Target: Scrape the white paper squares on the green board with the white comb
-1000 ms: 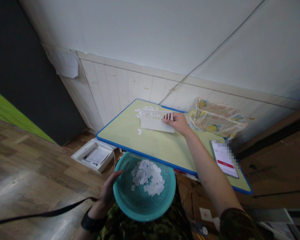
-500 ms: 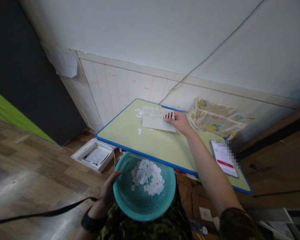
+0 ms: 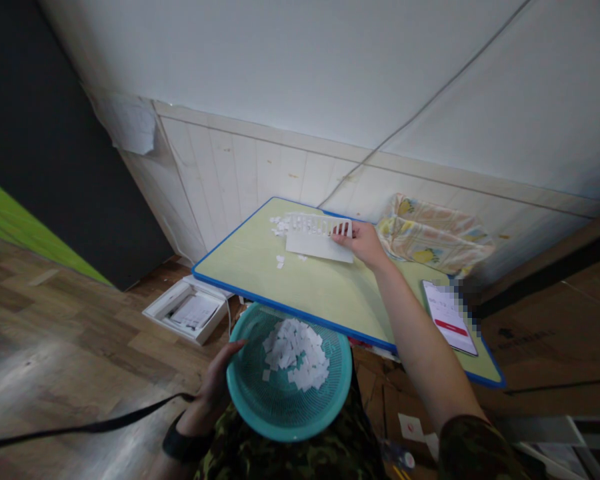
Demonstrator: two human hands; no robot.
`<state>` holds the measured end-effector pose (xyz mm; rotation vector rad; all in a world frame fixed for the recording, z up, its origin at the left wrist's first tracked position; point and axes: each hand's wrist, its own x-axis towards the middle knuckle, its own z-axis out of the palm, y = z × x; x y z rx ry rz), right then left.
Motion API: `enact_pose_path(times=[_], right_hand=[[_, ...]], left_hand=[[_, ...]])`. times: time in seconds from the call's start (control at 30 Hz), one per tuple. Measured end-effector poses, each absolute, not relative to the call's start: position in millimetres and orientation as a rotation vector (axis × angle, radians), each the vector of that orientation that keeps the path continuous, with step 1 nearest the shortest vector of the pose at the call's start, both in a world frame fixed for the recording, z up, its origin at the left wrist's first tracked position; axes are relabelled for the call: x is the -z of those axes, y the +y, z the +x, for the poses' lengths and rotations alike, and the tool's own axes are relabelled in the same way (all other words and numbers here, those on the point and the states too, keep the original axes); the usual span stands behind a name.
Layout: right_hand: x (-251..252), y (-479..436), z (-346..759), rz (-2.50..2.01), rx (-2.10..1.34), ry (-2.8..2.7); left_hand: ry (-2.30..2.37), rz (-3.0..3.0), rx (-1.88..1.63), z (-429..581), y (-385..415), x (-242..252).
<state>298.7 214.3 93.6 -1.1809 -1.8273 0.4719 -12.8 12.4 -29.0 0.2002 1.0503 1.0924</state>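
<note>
- Beside the panelled wall (image 3: pixel 240 157): a table (image 3: pixel 230 263), yellow-green, blue-edged.
- Over the table's far half, the right hand (image 3: pixel 363 243) pinches a slotted card (image 3: pixel 315 246) at its end.
- On the table, left of the card, scraps (image 3: pixel 279 227).
- Below the table's near edge, the left hand (image 3: pixel 217 373) grips a colander (image 3: pixel 260 408) of paper bits (image 3: pixel 307 373).
- At the table's right end, a phone (image 3: pixel 445 313).
- Left of the table, on floorboards (image 3: pixel 80 327), a box (image 3: pixel 200 338).

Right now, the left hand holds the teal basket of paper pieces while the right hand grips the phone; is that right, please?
Not quite: the head view shows the right hand gripping a white slotted sheet, while the phone lies on the table. The left hand does hold the teal basket of paper pieces.
</note>
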Motion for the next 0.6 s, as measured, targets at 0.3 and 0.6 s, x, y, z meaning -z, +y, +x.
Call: enact_pose_path(times=[0.3,0.6], right_hand=[[-96.5,206.7,290.2,-1.123,-0.604,-1.929],[-98.5,206.0,294.0,-1.1,-0.675,-1.922]], left_hand=[[1.1,0.205,-1.075,-10.8,13.0,21.5],[1.054,0.19,-1.112,-16.0,14.6,20.1]])
